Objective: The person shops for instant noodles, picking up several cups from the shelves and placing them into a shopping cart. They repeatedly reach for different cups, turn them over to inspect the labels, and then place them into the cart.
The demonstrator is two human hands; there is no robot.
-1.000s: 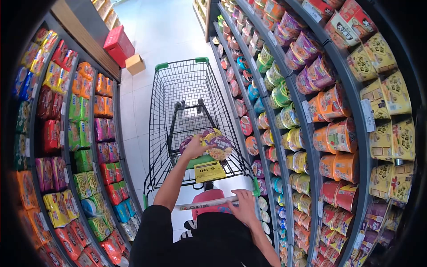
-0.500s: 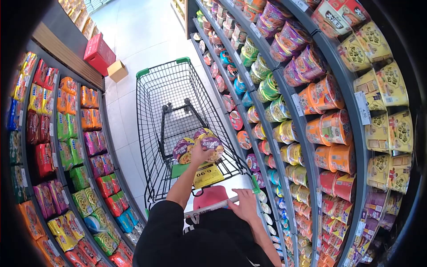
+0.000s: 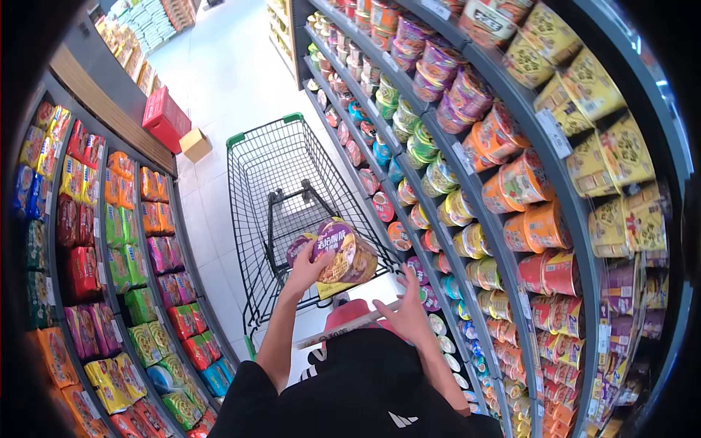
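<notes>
In the head view, purple instant noodle tubs [image 3: 345, 248], packed side by side, are in the grip of my left hand [image 3: 309, 273] over the near end of the shopping cart [image 3: 252, 186]. The fingers wrap their left part, and the printed lids face up toward me. My right hand [image 3: 406, 309] has its fingers spread, just above the right end of the cart handle [image 3: 350, 325]. A yellow price card [image 3: 327, 290] on the cart shows partly beneath the tubs.
Shelves of noodle tubs [image 3: 522, 175] rise close on the right. Bagged noodles [image 3: 139, 248] line the shelves on the left. Ahead on the left, a red box [image 3: 166, 119] and a small cardboard box [image 3: 195, 145] stand on the aisle floor [image 3: 219, 80].
My left hand has brought the noodle tubs closer to me and higher, so they look larger. My right hand has come off the cart handle, and its fingers have spread.
</notes>
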